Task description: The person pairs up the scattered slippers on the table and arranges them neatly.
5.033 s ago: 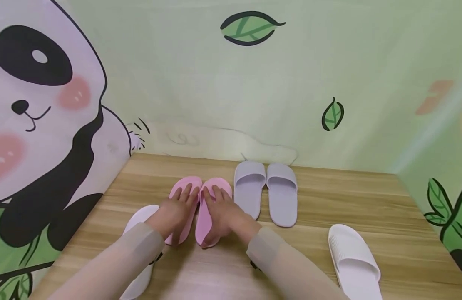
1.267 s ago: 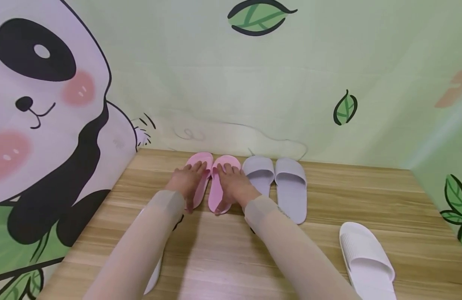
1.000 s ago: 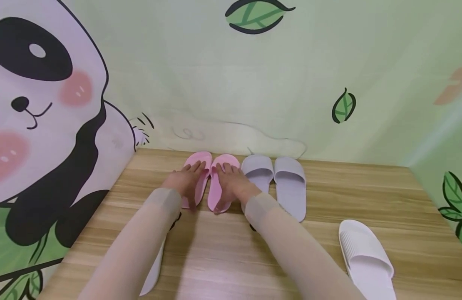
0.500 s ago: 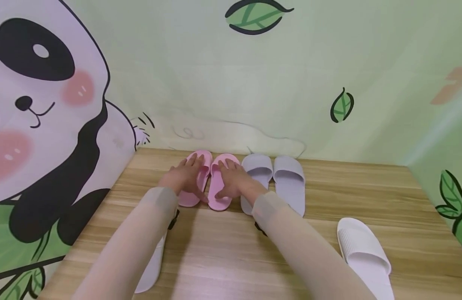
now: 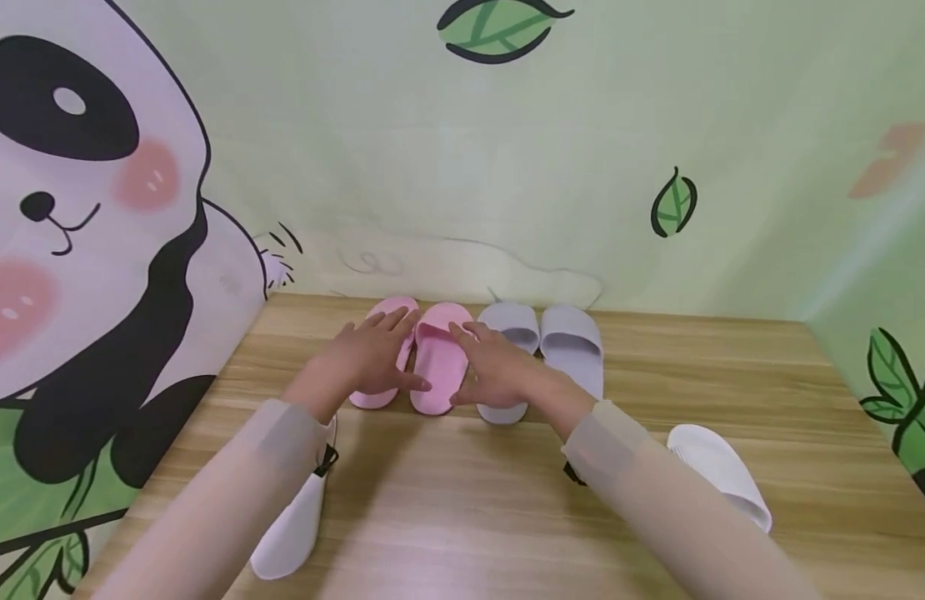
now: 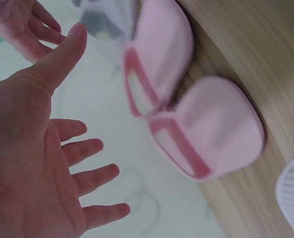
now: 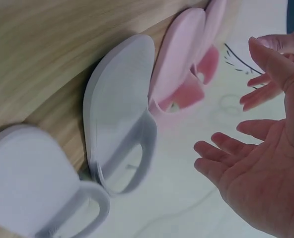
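Note:
A pair of pink slippers (image 5: 440,362) stands side by side at the back wall, toes to the wall. My left hand (image 5: 368,360) hovers over the left pink slipper (image 6: 211,130), fingers spread and palm (image 6: 33,163) bare. My right hand (image 5: 498,368) hovers between the right pink slipper (image 7: 179,74) and the grey pair (image 5: 575,342), also spread and holding nothing (image 7: 258,166). Both wrist views show a gap between the hands and the slippers.
Two grey slippers (image 7: 119,116) stand right of the pink pair against the wall. One white slipper (image 5: 292,525) lies at the front left under my left sleeve, another (image 5: 721,471) at the front right. Panda wallpaper closes off the left, bare wooden floor (image 5: 447,500) lies in front.
Both hands pushed the pink pair back to the wall beside the grey pair, then lifted off it and spread open. The right hand has shifted right.

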`<state>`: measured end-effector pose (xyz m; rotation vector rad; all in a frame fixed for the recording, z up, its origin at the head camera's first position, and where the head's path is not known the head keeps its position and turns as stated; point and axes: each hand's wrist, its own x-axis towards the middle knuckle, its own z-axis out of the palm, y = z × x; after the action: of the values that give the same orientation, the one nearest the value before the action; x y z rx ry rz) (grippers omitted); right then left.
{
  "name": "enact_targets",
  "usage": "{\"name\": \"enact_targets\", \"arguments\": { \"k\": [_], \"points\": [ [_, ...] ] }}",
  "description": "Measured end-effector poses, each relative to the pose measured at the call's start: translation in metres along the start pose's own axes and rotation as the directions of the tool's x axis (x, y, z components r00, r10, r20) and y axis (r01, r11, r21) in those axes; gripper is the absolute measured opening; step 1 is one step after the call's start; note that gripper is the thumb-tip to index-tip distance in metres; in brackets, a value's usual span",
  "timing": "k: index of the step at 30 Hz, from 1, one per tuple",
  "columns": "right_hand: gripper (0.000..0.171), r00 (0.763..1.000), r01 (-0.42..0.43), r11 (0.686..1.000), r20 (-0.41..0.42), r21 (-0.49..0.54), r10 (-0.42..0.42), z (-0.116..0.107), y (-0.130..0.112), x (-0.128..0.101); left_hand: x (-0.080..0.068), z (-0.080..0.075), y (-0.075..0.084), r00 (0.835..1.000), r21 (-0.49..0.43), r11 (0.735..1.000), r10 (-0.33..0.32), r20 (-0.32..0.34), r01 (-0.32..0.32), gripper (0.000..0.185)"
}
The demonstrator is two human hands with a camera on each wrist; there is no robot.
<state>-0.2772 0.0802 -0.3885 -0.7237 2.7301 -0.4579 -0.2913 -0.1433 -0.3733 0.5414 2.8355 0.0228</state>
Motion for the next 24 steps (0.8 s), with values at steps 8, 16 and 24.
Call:
{"name": "enact_targets", "arguments": {
  "k": [8,16,24],
  "points": [
    [0.108,0.999,0.024,1.000,-0.039,0.015,-0.023,-0.011,0.013,-0.035,-0.029,-0.003,0.019,0.994,0.087,0.994,0.078,-0.079,-0.071,0.115],
    [0.105,0.996,0.041,0.998,-0.080,0.040,-0.037,-0.019,0.030,-0.073,-0.057,0.001,0.022,0.988,0.055,0.992,0.120,-0.095,-0.115,0.115],
    [0.105,0.994,0.050,0.994,-0.105,0.102,-0.039,-0.018,0.051,-0.105,-0.077,0.010,0.012,0.988,0.018,0.992,0.127,-0.090,-0.126,0.114]
  ]
}}
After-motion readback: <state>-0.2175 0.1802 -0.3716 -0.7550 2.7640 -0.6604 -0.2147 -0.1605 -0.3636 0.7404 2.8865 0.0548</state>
